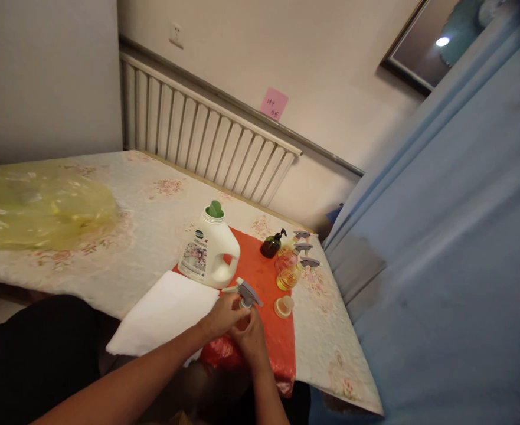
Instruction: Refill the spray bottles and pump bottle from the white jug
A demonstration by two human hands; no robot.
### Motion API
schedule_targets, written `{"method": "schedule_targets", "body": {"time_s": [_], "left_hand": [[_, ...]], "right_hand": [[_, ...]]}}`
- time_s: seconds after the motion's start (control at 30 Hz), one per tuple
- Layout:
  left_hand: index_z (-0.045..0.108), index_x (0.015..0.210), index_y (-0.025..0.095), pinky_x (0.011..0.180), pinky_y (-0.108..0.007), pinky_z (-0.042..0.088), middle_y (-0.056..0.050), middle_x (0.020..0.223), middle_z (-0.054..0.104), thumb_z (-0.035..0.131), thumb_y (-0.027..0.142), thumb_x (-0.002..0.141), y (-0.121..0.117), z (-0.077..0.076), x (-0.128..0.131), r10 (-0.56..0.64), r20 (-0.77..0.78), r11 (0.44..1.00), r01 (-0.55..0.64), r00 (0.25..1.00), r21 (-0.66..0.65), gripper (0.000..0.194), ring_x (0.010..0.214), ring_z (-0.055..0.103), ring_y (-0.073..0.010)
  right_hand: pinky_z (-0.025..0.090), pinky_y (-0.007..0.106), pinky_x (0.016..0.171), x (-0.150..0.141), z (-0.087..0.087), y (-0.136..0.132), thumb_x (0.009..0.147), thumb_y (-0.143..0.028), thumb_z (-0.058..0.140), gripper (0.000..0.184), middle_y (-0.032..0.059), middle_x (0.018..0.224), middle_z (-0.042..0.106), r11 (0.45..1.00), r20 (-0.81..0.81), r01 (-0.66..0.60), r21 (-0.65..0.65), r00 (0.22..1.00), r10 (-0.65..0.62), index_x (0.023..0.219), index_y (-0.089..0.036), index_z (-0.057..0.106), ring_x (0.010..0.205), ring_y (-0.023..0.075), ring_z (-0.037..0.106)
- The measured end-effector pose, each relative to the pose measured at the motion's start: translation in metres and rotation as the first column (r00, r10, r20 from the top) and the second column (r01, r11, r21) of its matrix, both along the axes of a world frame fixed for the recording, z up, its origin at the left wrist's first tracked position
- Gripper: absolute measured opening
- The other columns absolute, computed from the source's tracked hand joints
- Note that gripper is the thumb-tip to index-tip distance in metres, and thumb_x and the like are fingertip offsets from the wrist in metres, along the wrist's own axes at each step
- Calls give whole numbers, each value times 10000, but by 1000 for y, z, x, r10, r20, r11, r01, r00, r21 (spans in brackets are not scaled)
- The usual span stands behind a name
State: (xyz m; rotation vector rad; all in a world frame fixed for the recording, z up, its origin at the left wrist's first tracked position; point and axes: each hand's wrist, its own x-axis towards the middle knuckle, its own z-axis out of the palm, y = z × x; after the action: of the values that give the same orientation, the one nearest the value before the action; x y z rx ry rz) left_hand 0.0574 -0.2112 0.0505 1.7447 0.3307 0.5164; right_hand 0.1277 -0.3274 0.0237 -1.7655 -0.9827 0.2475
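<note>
My left hand [221, 314] is closed at the collar under the grey and white trigger head of a spray bottle [249, 293]. Just below it, my right hand [251, 337] wraps round the same bottle, and the fingers hide its body. Behind them stands a large white detergent jug [211, 251], uncapped, with a green pour spout showing in its mouth. To the right of my hands lies a pale round cap [284, 306]. Farther back, spray bottles with yellow [287, 277] and pink liquid [285, 260] stand beside a dark pump bottle [270, 245].
A red plastic sheet [260, 260] covers part of the flowered tablecloth [153, 218]. White folded cloth or paper [166, 313] lies left of my hands. A yellow plastic bag [42, 206] spreads at the far left. A blue curtain [441, 265] hangs along the right; a radiator [206, 130] lines the wall.
</note>
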Motion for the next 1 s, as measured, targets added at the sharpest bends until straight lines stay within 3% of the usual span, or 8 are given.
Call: {"method": "schedule_targets", "body": {"time_s": [0.17, 0.33, 0.57, 0.87, 1.0], "left_hand": [[640, 846, 155, 800, -329, 479, -38, 861, 662, 536, 399, 815, 12, 6, -5, -153, -30, 987, 154, 988, 50, 267, 851, 606, -216], [664, 979, 169, 867, -330, 487, -39, 968, 710, 539, 411, 843, 23, 20, -9, -317, -73, 947, 320, 946, 31, 304, 942, 626, -227], [671, 974, 147, 832, -314, 498, -41, 956, 724, 606, 303, 745, 19, 24, -6, -272, -90, 961, 275, 958, 26, 285, 923, 644, -236], [686, 926, 154, 781, -289, 491, -17, 867, 707, 600, 365, 794, 19, 22, -12, -287, -28, 952, 282, 958, -118, 263, 859, 631, -200], [713, 936, 139, 831, -310, 500, -43, 904, 727, 646, 358, 763, 14, 15, -9, -226, 50, 958, 231, 973, -172, 288, 914, 650, -225]], "right_hand": [[536, 369, 905, -2, 5, 0, 643, -200, 798, 488, 43, 1066, 708, 1000, -20, 3, 0, 1000, -3, 1098, -215, 622, 995, 254, 672], [531, 373, 931, -4, 9, 1, 623, -144, 769, 515, 37, 1082, 712, 1000, -52, 14, -9, 999, -15, 1112, -219, 625, 1010, 251, 669], [546, 348, 885, -4, 12, -1, 626, -148, 768, 494, 34, 1052, 722, 999, -67, 10, -38, 998, -13, 1099, -209, 638, 976, 247, 683], [525, 379, 922, -4, 10, -1, 622, -141, 752, 501, 47, 1074, 716, 999, -40, 28, -29, 999, -30, 1105, -213, 637, 1018, 263, 669], [538, 365, 866, -3, 9, -1, 615, -151, 778, 463, 33, 1002, 716, 999, -46, 28, -32, 999, -29, 1050, -215, 636, 950, 254, 674]]}}
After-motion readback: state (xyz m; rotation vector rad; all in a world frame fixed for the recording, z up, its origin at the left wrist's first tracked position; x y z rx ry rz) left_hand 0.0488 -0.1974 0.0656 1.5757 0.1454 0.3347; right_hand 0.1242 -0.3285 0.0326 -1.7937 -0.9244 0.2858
